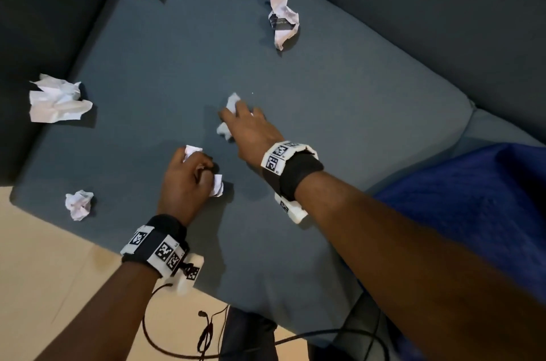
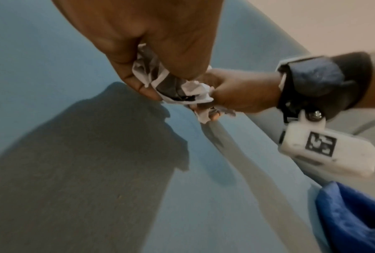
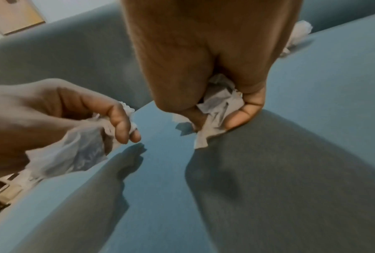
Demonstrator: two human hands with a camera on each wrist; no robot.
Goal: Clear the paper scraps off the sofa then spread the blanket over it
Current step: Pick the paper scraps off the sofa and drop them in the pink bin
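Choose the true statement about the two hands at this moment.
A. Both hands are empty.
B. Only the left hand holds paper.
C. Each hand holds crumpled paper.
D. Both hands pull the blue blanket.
C: the left hand has its fingers curled round a crumpled paper, and the right hand closes on another paper scrap on the sofa seat; the blue blanket lies untouched at the side.

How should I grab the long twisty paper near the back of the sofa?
The long twisty paper lies loose on the sofa seat, with no other scrap touching it. It is narrow, so come from above and pinch it across its middle, probably near the dark printed patch. Both hands already hold scraps.
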